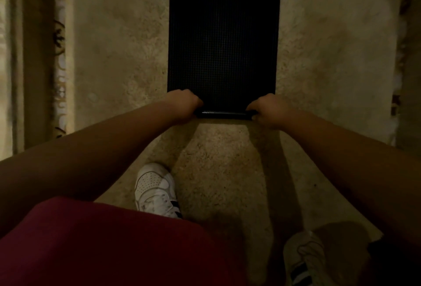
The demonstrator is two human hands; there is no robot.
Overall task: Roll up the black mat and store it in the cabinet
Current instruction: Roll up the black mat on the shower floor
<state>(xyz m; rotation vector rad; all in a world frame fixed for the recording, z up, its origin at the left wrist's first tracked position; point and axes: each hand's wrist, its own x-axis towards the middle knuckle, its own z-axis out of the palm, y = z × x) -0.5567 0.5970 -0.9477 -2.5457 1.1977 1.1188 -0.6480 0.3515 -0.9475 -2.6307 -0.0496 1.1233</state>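
The black mat (pixel 224 35) lies flat on a beige carpet, its grid texture facing up, stretching away from me. Its near edge is curled into a thin tight roll (pixel 224 114). My left hand (pixel 185 105) grips the roll's left end with fingers closed over it. My right hand (pixel 267 110) grips the right end the same way. Both arms reach forward and down from the frame's lower corners. No cabinet is in view.
The beige carpet (pixel 118 46) has a patterned border (pixel 59 69) at the left and another at the right edge (pixel 397 80). My two white sneakers (pixel 157 191) (pixel 305 260) stand on it, behind the mat. Red clothing fills the lower left.
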